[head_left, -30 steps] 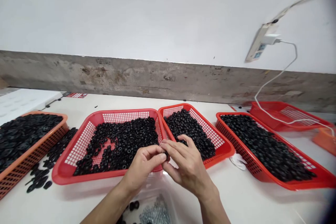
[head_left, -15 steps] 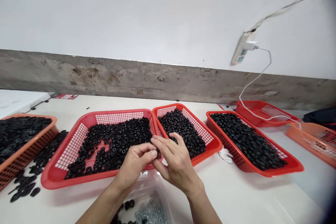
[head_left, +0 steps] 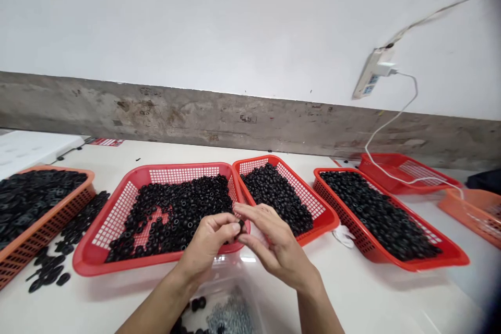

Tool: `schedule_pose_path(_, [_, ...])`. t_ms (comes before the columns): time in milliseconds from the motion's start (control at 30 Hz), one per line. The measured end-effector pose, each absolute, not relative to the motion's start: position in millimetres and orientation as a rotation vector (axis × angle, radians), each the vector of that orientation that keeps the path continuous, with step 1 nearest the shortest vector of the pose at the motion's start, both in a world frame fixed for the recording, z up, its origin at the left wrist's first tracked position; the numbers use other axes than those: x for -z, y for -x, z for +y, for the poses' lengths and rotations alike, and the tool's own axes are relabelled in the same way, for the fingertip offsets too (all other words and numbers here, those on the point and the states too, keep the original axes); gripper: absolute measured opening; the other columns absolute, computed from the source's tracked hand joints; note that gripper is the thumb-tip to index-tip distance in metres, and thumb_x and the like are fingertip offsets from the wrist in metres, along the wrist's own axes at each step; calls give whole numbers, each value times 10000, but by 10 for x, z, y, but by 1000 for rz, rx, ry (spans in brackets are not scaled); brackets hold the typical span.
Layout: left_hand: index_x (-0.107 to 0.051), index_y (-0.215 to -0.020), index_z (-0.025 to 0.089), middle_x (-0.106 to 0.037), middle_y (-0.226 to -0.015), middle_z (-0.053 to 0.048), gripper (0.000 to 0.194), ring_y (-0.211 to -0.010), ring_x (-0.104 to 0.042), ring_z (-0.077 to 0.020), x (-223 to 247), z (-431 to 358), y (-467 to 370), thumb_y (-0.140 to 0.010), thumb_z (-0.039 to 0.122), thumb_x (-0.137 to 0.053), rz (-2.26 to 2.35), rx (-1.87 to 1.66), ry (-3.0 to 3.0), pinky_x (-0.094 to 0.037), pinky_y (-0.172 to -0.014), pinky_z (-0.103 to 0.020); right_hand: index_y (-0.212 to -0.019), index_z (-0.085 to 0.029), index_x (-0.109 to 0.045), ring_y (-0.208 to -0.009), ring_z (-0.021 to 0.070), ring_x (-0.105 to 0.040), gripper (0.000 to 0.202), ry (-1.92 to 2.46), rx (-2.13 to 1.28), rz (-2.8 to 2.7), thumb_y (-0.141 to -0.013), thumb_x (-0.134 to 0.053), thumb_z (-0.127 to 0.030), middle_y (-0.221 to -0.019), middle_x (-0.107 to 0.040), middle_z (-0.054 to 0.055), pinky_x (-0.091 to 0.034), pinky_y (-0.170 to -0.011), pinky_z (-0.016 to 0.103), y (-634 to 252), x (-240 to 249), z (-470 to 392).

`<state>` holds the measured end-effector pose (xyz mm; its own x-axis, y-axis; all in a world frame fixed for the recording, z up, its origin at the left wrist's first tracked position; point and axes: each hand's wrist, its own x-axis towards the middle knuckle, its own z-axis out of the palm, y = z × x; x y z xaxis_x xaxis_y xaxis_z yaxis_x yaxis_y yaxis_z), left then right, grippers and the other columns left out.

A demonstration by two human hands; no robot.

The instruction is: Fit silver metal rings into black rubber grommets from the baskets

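My left hand (head_left: 213, 242) pinches a small black ring-shaped part (head_left: 241, 224) between thumb and forefinger, above the front edge of the middle red basket (head_left: 156, 261). My right hand (head_left: 279, 248) is right beside it, fingers stretched out and thumb apart, fingertips around the small part. Whether they press on it is hard to see. Many black rings (head_left: 188, 203) lie in the middle basket. Below my hands stands a clear plastic tub (head_left: 254, 313) with small shiny metal pieces (head_left: 230, 315) and a few black parts (head_left: 198, 303).
More black rings fill a second red basket (head_left: 329, 219) and a third (head_left: 454, 261) to the right. At left, an orange basket (head_left: 84, 193) holds flat black parts, with others (head_left: 50, 274) loose on the table. A white cable (head_left: 385, 125) hangs from a power strip (head_left: 368, 75).
My right hand's thumb and fingers have spread apart a little, and the small black part shows more clearly in my left hand. The whole view has shifted slightly.
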<state>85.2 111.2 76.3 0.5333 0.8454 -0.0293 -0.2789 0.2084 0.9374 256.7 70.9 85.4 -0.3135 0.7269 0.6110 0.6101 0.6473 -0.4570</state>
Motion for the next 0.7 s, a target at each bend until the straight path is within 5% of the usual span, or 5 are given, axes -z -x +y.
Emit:
schedule_pose_path(200, [-708, -702, 134, -570, -651, -2, 228, -644, -457, -122, -786, 1118, -863, -764, 353, -719, 639, -869, -1101, -381, -663, -241, -1161, -267, -685, -1126, 201, -654, 234, 1013, -328, -1858, -977, -556, -203, -1188, -710, 66, -524, -957, 390, -2592, -839, 731])
schedule_pose_path(400, [-691, -673, 140, -569, -657, 0, 208, -644, -437, -118, -755, 1126, -874, -773, 322, -707, 699, -909, -1130, -367, -643, -236, -1239, -282, -639, -1120, 201, -655, 310, 1068, -56, -1938, -977, -521, -168, -1203, -703, 61, -512, -934, 392, -2566, -884, 707])
schedule_pose_path(700, [-707, -744, 138, -595, -696, -5, 159, -700, -482, -133, -755, 1116, -885, -787, 290, -692, 649, -920, -1072, -401, -699, -241, -1298, -158, -540, -1136, 227, -651, 345, 1133, 339, -2011, -953, -531, -175, -1218, -693, 128, -402, -1024, 449, -2376, -801, 760])
